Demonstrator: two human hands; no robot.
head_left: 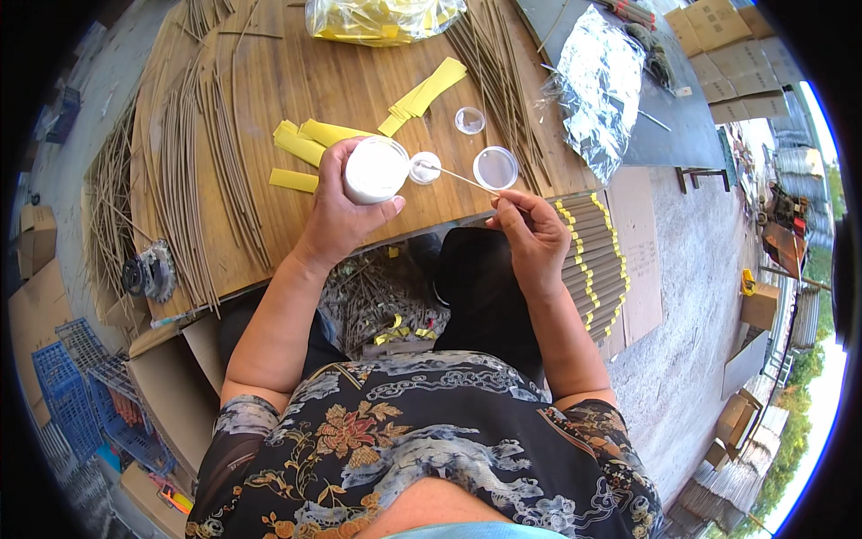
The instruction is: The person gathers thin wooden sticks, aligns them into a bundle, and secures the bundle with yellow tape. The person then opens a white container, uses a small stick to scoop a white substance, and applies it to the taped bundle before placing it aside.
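Observation:
My left hand (337, 205) is closed around a white jar (376, 170), tilted above the wooden table. A thin pale stick (465, 181) is pinched in my right hand (533, 232). The stick's far tip reaches into a small round cup (424, 168) of white paste, which sits right beside the jar. To the right of the cup lies a clear round lid (496, 168), with a smaller clear lid (470, 120) farther back. Yellow paper strips (305, 139) lie partly behind my left hand, and another fan of yellow strips (426, 95) is farther back.
Long brown sticks (184, 171) cover the table's left side, and more sticks (507, 85) run along its right. A clear bag of yellow strips (382, 25) stands at the back. Yellow-banded bundles (593, 265) are at the right edge, below a silver foil bag (597, 85).

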